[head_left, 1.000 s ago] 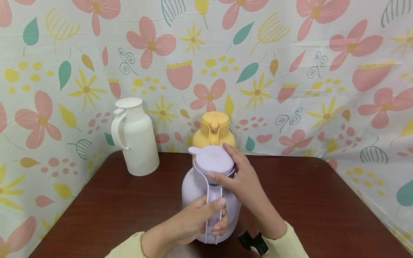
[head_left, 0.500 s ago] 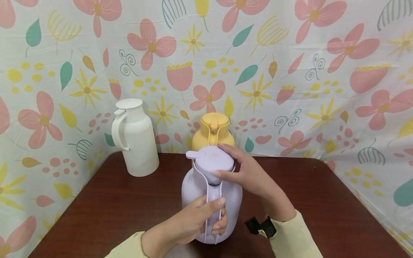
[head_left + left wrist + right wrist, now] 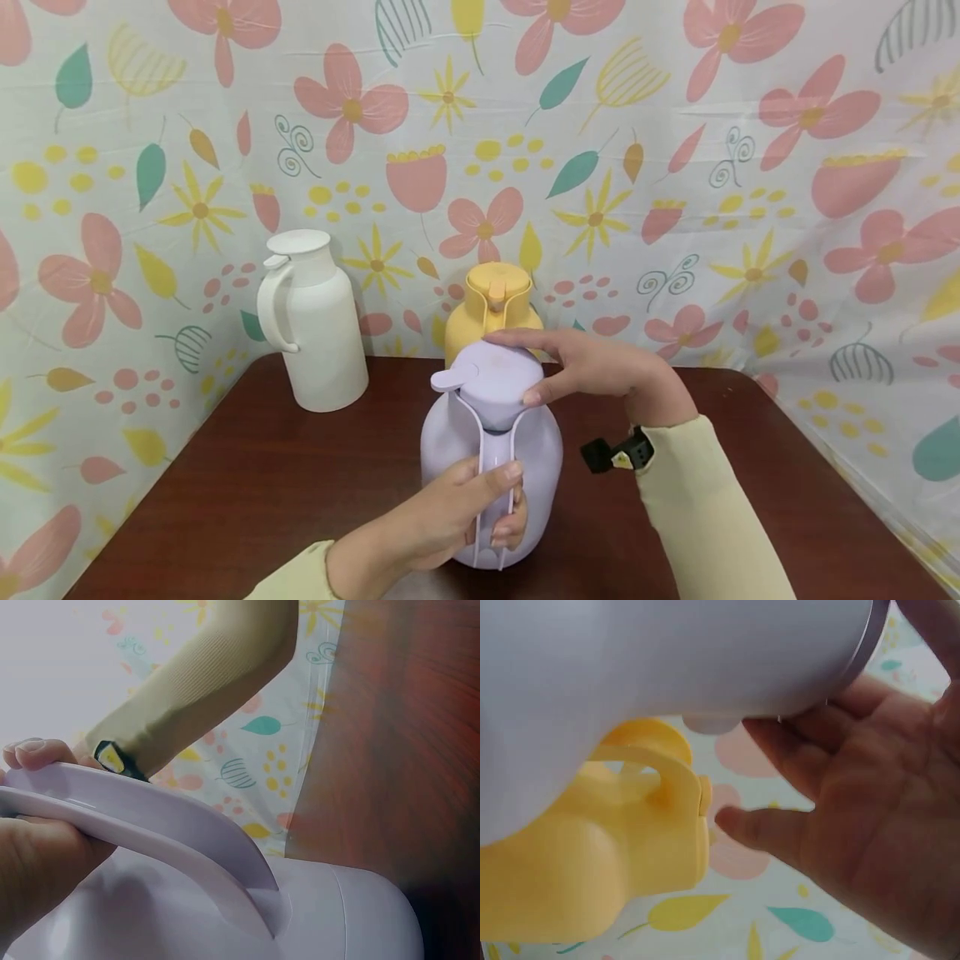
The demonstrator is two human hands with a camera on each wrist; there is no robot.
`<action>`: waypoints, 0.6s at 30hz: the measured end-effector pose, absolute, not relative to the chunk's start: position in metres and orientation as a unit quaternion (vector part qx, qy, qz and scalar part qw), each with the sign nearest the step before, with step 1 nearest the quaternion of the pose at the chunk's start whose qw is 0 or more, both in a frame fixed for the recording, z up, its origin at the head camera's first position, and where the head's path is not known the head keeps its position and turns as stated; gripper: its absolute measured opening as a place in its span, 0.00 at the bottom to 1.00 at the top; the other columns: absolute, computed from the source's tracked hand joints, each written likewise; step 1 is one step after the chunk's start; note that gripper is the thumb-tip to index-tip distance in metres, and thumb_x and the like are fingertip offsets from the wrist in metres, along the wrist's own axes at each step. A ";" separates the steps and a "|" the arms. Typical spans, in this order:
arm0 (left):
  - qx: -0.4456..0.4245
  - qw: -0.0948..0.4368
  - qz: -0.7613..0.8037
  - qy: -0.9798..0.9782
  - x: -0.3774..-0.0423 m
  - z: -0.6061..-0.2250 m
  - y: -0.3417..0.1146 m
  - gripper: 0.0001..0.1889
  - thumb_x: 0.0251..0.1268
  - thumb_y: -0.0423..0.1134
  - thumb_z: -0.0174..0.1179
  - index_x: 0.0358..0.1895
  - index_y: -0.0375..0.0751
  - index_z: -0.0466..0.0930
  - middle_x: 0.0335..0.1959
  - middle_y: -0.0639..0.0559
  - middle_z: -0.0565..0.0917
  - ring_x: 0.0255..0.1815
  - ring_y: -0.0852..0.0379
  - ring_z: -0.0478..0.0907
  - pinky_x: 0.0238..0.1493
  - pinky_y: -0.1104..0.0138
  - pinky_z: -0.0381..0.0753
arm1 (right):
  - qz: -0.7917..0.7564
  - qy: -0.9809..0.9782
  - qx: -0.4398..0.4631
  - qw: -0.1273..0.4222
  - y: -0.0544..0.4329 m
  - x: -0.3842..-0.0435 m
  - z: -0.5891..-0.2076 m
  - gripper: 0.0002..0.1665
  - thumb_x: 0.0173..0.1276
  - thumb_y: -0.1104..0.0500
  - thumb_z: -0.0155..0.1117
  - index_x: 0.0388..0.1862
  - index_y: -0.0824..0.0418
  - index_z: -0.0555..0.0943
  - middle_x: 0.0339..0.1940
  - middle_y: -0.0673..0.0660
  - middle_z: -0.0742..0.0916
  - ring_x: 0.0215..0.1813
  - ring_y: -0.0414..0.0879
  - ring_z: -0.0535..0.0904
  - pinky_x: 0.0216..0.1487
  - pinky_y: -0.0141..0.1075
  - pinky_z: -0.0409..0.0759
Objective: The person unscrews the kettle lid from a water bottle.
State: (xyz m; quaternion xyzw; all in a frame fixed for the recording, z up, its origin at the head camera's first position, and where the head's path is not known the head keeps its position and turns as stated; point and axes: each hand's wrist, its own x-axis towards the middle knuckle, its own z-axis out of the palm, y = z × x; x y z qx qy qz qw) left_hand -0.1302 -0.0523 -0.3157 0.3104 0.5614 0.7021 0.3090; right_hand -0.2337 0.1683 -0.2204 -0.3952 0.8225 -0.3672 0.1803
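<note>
A lilac thermos jug [image 3: 442,437] stands upright on the table in the head view, its handle [image 3: 495,457] towards me. My left hand [image 3: 446,512] grips that handle, thumb on top; the left wrist view shows the fingers round the handle [image 3: 161,825] too. On top is the round lilac lid [image 3: 498,375], with a tab [image 3: 447,380] pointing left. My right hand [image 3: 600,367] holds the lid's rim, thumb on the near right side and fingers over the far side. In the right wrist view the right hand [image 3: 885,795] reaches the lid from the side, partly hidden behind it.
Directly behind the lilac jug stands a yellow thermos jug [image 3: 465,325], close to the right fingers. A white jug [image 3: 326,342] stands at the back left of the dark brown table [image 3: 300,500]. Floral cloth [image 3: 675,167] hangs behind the table.
The lid has turned anticlockwise, its tab swinging towards me. My right hand has swept round with it, forearm swinging outward to the right. The left hand keeps its grip.
</note>
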 end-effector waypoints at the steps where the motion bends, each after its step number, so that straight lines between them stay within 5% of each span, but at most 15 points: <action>1: 0.309 0.310 0.702 0.561 -0.130 -0.316 -0.052 0.31 0.84 0.49 0.39 0.33 0.17 0.54 0.19 0.62 0.68 0.25 0.66 0.67 0.36 0.73 0.68 | -0.372 0.813 -0.402 0.196 0.169 -0.237 -0.220 0.48 0.66 0.54 0.73 0.81 0.58 0.62 0.74 0.64 0.75 0.69 0.50 0.74 0.65 0.34 0.77; 6: 0.306 0.312 0.705 0.559 -0.130 -0.316 -0.053 0.31 0.84 0.49 0.39 0.34 0.16 0.53 0.19 0.61 0.68 0.25 0.66 0.67 0.36 0.74 0.68 | -0.386 0.766 -0.440 0.266 0.169 -0.253 -0.216 0.50 0.68 0.53 0.72 0.82 0.61 0.58 0.73 0.63 0.75 0.67 0.41 0.76 0.66 0.31 0.77; 12: 0.309 0.308 0.706 0.557 -0.131 -0.316 -0.053 0.32 0.83 0.50 0.39 0.33 0.16 0.53 0.19 0.61 0.68 0.25 0.66 0.67 0.36 0.73 0.68 | -0.402 0.691 -0.499 0.335 0.168 -0.273 -0.216 0.51 0.70 0.57 0.69 0.82 0.68 0.51 0.72 0.49 0.77 0.72 0.37 0.73 0.70 0.30 0.73; 18: 0.312 0.309 0.708 0.554 -0.131 -0.316 -0.052 0.32 0.83 0.50 0.39 0.32 0.16 0.53 0.19 0.62 0.68 0.24 0.66 0.67 0.35 0.73 0.68 | -0.408 0.668 -0.520 0.342 0.173 -0.281 -0.220 0.53 0.71 0.55 0.68 0.85 0.56 0.48 0.79 0.39 0.68 0.78 0.33 0.66 0.75 0.28 0.68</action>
